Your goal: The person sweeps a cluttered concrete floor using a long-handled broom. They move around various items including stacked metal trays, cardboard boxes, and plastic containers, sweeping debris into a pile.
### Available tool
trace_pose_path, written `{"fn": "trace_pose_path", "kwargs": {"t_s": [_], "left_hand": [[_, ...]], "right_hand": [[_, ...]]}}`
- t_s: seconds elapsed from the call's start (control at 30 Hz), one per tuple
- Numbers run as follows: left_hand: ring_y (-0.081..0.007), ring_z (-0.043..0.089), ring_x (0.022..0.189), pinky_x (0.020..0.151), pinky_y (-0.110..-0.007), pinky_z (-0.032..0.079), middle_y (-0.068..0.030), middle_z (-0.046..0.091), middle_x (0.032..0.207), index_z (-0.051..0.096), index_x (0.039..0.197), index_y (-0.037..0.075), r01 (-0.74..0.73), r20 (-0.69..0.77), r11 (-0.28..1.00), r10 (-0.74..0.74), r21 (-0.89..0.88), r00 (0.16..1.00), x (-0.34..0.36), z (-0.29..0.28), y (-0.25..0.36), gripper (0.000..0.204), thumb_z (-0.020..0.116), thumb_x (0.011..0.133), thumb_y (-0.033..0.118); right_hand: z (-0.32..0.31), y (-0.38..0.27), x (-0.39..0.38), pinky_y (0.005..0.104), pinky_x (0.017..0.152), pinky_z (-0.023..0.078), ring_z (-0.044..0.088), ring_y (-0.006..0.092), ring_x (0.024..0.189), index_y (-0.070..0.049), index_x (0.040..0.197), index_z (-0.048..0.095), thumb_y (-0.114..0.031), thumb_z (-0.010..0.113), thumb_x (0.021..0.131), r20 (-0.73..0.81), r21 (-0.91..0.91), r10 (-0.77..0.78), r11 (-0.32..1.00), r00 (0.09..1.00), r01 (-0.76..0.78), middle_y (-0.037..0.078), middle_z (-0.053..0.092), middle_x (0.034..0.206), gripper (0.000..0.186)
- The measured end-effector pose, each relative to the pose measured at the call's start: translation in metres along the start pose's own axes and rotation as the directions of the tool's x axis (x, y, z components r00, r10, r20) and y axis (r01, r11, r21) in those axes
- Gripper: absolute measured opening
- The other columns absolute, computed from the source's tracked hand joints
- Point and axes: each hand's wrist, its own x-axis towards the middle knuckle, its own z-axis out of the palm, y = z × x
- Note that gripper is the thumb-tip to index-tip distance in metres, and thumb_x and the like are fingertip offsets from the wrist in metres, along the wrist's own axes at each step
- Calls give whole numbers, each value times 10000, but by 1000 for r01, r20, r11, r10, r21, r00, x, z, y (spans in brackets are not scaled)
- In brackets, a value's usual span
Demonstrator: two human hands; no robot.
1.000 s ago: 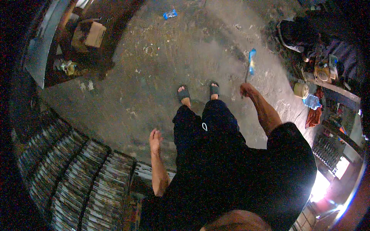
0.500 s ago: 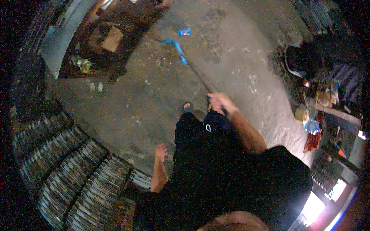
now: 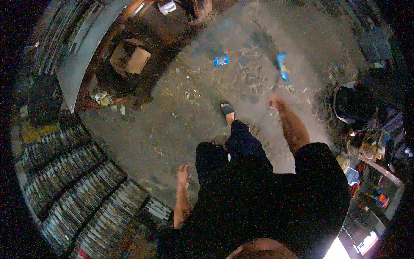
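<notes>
"Worn, stained floor (image 3: 146, 129) fills the room; dark ribbed stacks (image 3: 99, 203) line its near-left corner, and a blue packet (image 3: 221, 60) lies toward its far edge; what is in hand?"

"Seemingly a swing of the blue-headed tool (image 3: 282, 69), out toward the floor's right edge, beyond the right hand (image 3: 276, 102); those fingers look closed on its handle; the left hand (image 3: 183, 175) hangs with fingers loosely parted, holding nothing; the next move likely calls for a firm hold and a steadied tool."

"And what is hard to make out?"

"Blur nearly swallows the handle; whether the tool touches the floor, nobody could tell; only 1 sandalled foot (image 3: 227, 111) shows; the other is hidden."
</notes>
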Motion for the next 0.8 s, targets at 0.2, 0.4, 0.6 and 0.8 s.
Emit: {"fn": "trace_pose_path", "kwargs": {"t_s": [0.2,0.4,0.6,0.8], "left_hand": [[-81,482,665,532,-234,395,39,500,783,542,1038,94,123,-3,984,-124,-132,992,-37,46,16,209,495,884,228],[-90,486,689,565,-256,407,26,506,796,529,1070,68,64,39,997,-63,-31,997,-5,69,23,272,511,882,264],[-142,524,852,683,-295,437,-18,548,920,501,1155,59,-54,-44,994,50,-92,998,32,48,13,351,491,888,286],[-148,527,908,749,-325,425,-15,548,1050,486,1175,93,-21,-92,990,8,-138,996,1,15,-36,371,499,883,322]], "right_hand": [[199,-102,47,335,609,372,478,207,638,-91,899,548,-210,680,680,358,-247,-36,960,933,132,39,499,679,282],[108,-242,10,248,304,275,354,98,355,-125,1008,440,-145,575,829,464,771,441,224,768,-596,-43,335,486,226],[9,-249,-139,272,302,259,336,115,339,-115,1016,439,-160,556,831,182,643,599,527,780,-556,-34,320,474,224],[48,-178,-125,286,344,291,338,146,370,-116,641,401,-110,520,803,42,392,740,606,672,-692,13,369,488,202]]}}
